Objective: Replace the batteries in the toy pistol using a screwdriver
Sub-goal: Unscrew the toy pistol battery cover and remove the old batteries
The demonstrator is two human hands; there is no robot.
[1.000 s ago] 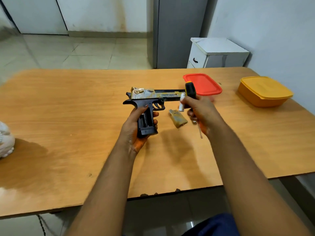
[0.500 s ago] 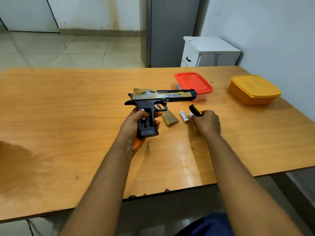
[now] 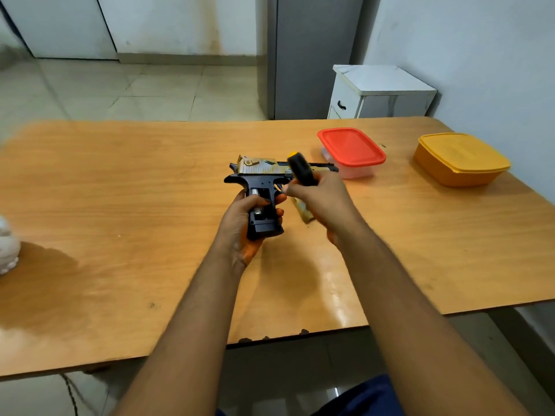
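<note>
My left hand (image 3: 240,226) grips the black grip of the toy pistol (image 3: 261,175), which has a gold-patterned slide and points right. The grip's battery compartment is uncovered and a battery (image 3: 257,211) shows inside. My right hand (image 3: 324,202) holds the screwdriver (image 3: 301,172) by its black handle with a yellow cap, raised just right of the pistol's trigger. The shaft is hidden behind the hand. The tan grip cover (image 3: 303,211) lies on the table, partly under my right hand.
The wooden table (image 3: 120,205) carries a clear box with a red lid (image 3: 351,150) and a yellow box (image 3: 461,159) at the back right. A white object (image 3: 7,250) sits at the left edge. A white cabinet (image 3: 378,91) stands beyond the table.
My right hand has lifted off the table with the screwdriver and moved up-left toward the pistol. The loose batteries seen on the table are now hidden behind it. My left hand keeps the pistol.
</note>
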